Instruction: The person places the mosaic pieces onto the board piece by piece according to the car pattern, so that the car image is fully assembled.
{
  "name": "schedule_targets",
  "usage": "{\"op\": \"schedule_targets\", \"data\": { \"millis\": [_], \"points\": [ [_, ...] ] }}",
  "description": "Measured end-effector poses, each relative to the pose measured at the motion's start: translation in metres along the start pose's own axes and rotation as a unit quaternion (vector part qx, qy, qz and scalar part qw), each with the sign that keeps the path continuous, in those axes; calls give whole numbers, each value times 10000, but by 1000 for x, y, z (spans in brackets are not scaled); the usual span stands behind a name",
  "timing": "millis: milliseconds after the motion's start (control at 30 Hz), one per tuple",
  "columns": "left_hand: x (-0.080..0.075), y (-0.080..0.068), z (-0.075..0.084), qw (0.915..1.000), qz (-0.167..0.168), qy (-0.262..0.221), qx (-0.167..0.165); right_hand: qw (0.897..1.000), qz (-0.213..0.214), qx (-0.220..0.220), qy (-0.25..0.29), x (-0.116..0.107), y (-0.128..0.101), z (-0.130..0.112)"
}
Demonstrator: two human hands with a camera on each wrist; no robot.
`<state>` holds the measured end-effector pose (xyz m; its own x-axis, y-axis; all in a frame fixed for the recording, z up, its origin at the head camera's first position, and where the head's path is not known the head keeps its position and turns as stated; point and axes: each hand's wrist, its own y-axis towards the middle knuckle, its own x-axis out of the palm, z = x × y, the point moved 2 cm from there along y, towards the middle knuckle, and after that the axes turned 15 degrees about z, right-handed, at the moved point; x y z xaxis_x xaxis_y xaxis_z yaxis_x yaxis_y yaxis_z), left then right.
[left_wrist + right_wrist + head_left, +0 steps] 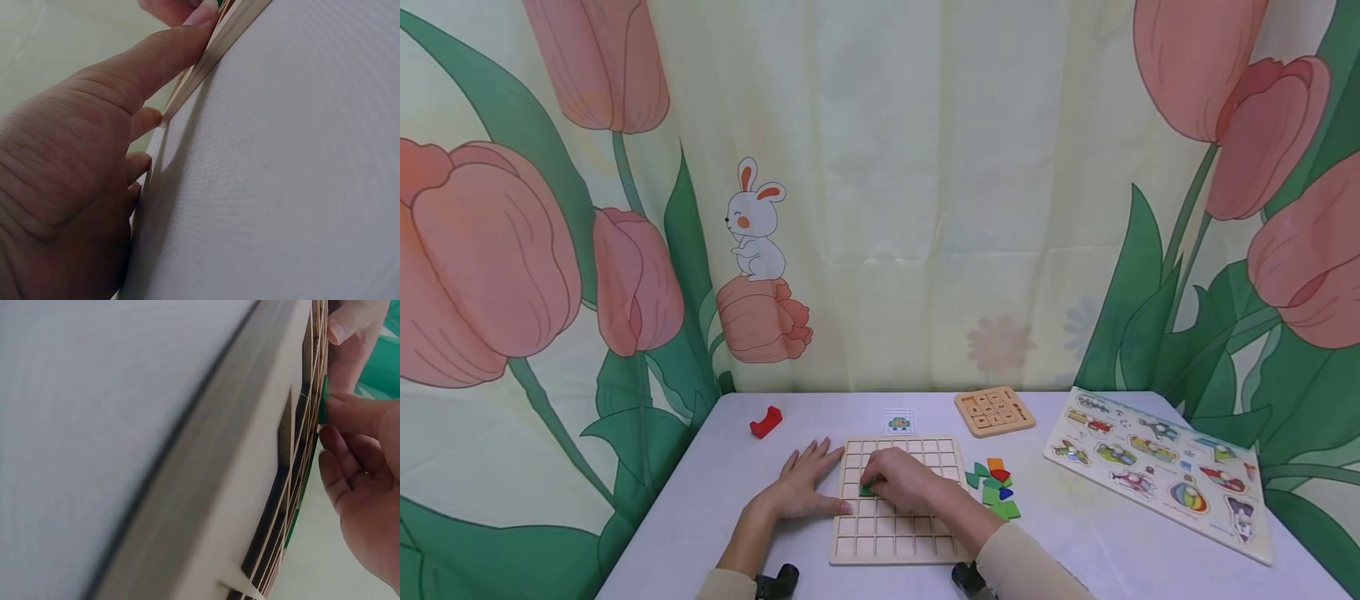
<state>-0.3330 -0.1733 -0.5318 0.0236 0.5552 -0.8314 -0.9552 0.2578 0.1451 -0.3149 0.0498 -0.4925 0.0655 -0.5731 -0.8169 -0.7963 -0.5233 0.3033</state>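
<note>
A wooden grid board (895,547) with rows of square cells lies on the white table. My left hand (797,487) lies at its left edge with fingers spread and the thumb on the rim; the left wrist view has this thumb (150,62) along the wooden side. Over the upper left cells, my right hand (902,479) pinches a small green tile (867,491) between thumb and fingertips. In the right wrist view this green tile (323,400) is at the board surface, and more green shows lower along the grid.
Several loose green, red, orange and blue tiles (991,497) lie right of the board. Behind it are a small picture card (898,422) and a wooden number board (995,412). A red block (766,422) lies back left, a picture puzzle board (1157,467) at the right.
</note>
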Motion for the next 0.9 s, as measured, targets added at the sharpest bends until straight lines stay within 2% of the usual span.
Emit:
{"op": "schedule_targets", "data": {
  "millis": [433,567,733,900],
  "points": [
    [2,1,-1,10000,-11,35,-9,9998,37,-173,-58,1,-2,1],
    [3,1,-1,10000,-12,23,-22,9999,107,28,6,-4,-7,1],
    [2,1,0,10000,-39,13,-64,9977,326,525,296,-15,-17,3],
    [2,1,0,9999,-12,20,-99,9954,523,684,421,-28,-31,6]
  ]
}}
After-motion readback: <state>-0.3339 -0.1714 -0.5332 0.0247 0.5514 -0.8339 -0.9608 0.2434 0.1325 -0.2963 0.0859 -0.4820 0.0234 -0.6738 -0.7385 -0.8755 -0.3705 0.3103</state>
